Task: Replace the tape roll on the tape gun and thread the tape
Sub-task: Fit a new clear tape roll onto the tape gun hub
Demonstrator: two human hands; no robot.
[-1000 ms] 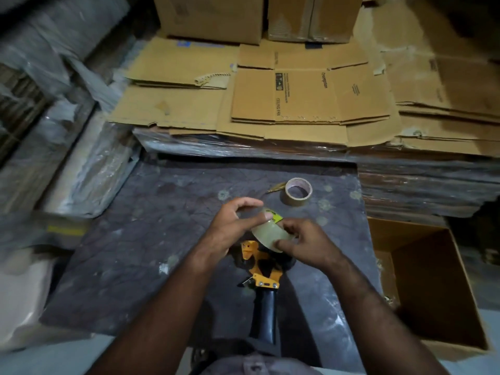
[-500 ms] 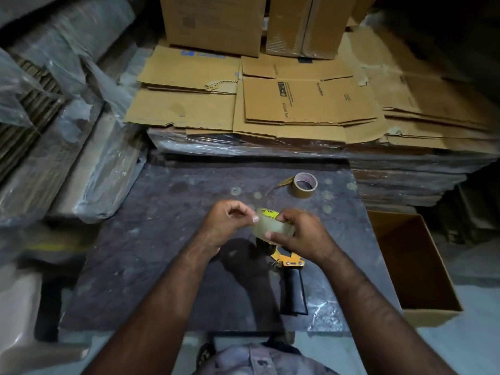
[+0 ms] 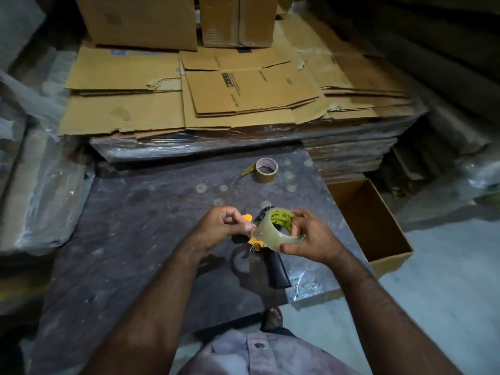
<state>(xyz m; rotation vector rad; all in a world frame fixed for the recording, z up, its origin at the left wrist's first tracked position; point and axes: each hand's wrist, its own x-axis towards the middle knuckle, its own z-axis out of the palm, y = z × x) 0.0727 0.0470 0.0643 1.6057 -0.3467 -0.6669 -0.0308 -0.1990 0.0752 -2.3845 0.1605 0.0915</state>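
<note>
A clear tape roll (image 3: 270, 234) with a yellow printed core is held above the dark table (image 3: 135, 239). My right hand (image 3: 308, 236) grips it, fingers through the core and round the rim. My left hand (image 3: 221, 226) pinches the roll's left edge, at the tape's loose end. Under both hands lies the tape gun (image 3: 273, 263), orange at the head with a black handle pointing toward me; its head is mostly hidden. A nearly used-up brown tape roll (image 3: 266, 170) lies farther back on the table.
Flattened cardboard sheets (image 3: 230, 96) are stacked behind the table, with closed cartons (image 3: 140, 20) on top. An open cardboard box (image 3: 370, 226) stands on the floor to the right. Plastic-wrapped bundles (image 3: 40, 185) line the left side.
The view has shifted. The clear roll is turned so that its core opening shows. The tape gun lies on the table throughout, its handle now angled to the right.
</note>
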